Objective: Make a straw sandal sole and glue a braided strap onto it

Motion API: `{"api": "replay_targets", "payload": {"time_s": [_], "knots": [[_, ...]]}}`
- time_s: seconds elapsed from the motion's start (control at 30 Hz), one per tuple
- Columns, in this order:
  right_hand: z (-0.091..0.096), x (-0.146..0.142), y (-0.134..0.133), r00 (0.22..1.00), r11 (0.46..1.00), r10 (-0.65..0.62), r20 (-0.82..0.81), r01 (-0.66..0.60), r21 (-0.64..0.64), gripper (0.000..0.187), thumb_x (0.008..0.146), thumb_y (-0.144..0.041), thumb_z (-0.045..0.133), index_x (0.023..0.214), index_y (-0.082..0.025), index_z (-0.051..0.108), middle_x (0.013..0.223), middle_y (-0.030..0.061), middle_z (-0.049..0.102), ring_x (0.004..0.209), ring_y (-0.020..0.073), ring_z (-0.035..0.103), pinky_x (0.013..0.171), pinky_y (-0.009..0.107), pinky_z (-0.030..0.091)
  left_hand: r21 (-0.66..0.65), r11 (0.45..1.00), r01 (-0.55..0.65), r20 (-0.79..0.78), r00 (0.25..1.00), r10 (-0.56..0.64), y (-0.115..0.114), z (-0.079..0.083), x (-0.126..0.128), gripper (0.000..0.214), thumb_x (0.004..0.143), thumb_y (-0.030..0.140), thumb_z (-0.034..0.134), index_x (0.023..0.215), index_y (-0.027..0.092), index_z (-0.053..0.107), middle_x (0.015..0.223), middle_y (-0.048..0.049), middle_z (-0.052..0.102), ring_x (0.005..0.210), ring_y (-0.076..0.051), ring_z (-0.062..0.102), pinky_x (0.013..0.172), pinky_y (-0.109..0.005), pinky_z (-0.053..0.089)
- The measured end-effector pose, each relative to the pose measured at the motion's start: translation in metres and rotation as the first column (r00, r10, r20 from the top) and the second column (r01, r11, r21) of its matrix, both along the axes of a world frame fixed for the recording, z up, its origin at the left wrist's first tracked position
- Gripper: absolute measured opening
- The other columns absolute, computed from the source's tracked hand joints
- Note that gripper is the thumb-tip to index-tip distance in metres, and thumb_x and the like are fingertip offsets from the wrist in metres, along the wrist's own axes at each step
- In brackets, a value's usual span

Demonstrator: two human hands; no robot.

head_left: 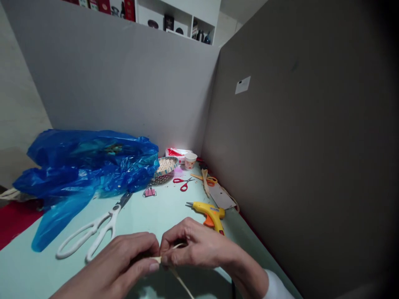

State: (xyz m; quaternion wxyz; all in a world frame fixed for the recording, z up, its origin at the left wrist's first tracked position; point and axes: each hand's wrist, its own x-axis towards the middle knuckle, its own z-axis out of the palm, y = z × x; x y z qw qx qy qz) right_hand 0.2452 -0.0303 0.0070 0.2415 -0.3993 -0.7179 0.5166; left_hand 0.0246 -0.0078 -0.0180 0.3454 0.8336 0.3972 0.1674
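Low in the head view, my left hand [134,257] and my right hand [193,249] meet, both closed in a pinch. Between their fingertips runs a thin pale strip [181,282], perhaps straw or raffia, with a loose end hanging down to the right and a small loop at the right fingers. Most of the strip's gripped part is hidden by the fingers. Just beyond my right hand lies a yellow glue gun [209,211] with an orange trigger. White-handled scissors [102,226] rest on the table left of my left hand.
A blue plastic bag [93,162] fills the back left. Behind are a woven basket [167,165], a paper cup [190,161], red scissors [184,182], a pink binder clip [150,191] and orange-handled scissors [212,180]. Grey partitions [140,83] wall the pale green table [156,216].
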Motion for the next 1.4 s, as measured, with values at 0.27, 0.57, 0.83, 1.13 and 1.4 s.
{"api": "replay_targets", "payload": {"time_s": [0.27, 0.57, 0.83, 1.13, 1.4], "knots": [[-0.003, -0.009, -0.006, 0.972, 0.982, -0.153, 0.178, 0.129, 0.141, 0.020, 0.084, -0.034, 0.064, 0.074, -0.017, 0.068, 0.057, -0.0064, 0.051, 0.056, 0.0087, 0.045, 0.051, 0.020, 0.031, -0.232, 0.972, -0.038, -0.081, 0.997, 0.020, 0.008, -0.007, 0.006, 0.046, 0.077, 0.064, 0.044, 0.078, 0.026, 0.070, 0.075, -0.0021, 0.066, 0.075, -0.024, 0.057, 0.064, -0.029, 0.041], [-0.002, -0.010, -0.007, 0.992, 0.989, -0.107, 0.073, 0.098, 0.112, 0.022, 0.091, -0.034, 0.062, 0.079, -0.017, 0.070, 0.064, -0.0052, 0.053, 0.063, 0.0095, 0.048, 0.057, 0.020, 0.034, -0.299, 0.948, -0.106, 0.103, 0.984, 0.143, 0.012, -0.031, -0.007, 0.049, 0.071, 0.073, 0.053, 0.069, 0.027, 0.071, 0.063, -0.0008, 0.058, 0.064, -0.021, 0.050, 0.058, -0.029, 0.039], [0.001, -0.010, -0.008, 0.995, 0.986, -0.091, -0.034, 0.094, 0.136, 0.032, 0.093, -0.044, 0.063, 0.078, -0.016, 0.067, 0.065, -0.0059, 0.053, 0.063, 0.0088, 0.045, 0.058, 0.020, 0.035, -0.461, 0.883, -0.092, 0.185, 0.963, 0.197, 0.009, -0.031, -0.008, 0.049, 0.064, 0.074, 0.060, 0.072, 0.027, 0.071, 0.061, 0.0008, 0.047, 0.060, -0.018, 0.039, 0.054, -0.029, 0.033], [-0.002, -0.019, -0.010, 0.945, 0.963, -0.269, -0.184, 0.259, -0.077, 0.035, 0.083, -0.046, 0.074, 0.073, -0.014, 0.069, 0.062, -0.0028, 0.058, 0.061, 0.0097, 0.048, 0.056, 0.022, 0.035, -0.370, 0.916, -0.154, 0.141, 0.965, 0.220, 0.012, -0.026, -0.011, 0.048, 0.065, 0.072, 0.059, 0.073, 0.028, 0.077, 0.059, -0.0009, 0.056, 0.060, -0.020, 0.046, 0.053, -0.029, 0.036], [-0.001, -0.024, -0.005, 0.810, 0.915, -0.359, -0.463, 0.207, -0.347, 0.049, 0.058, -0.031, 0.094, 0.095, -0.017, 0.065, 0.076, -0.0023, 0.068, 0.068, 0.0106, 0.059, 0.069, 0.023, 0.045, -0.317, 0.893, -0.320, 0.321, 0.850, 0.418, -0.007, 0.006, -0.001, 0.027, 0.069, 0.054, 0.073, 0.071, 0.027, 0.079, 0.065, 0.0024, 0.071, 0.064, -0.018, 0.061, 0.058, -0.023, 0.046]]}}
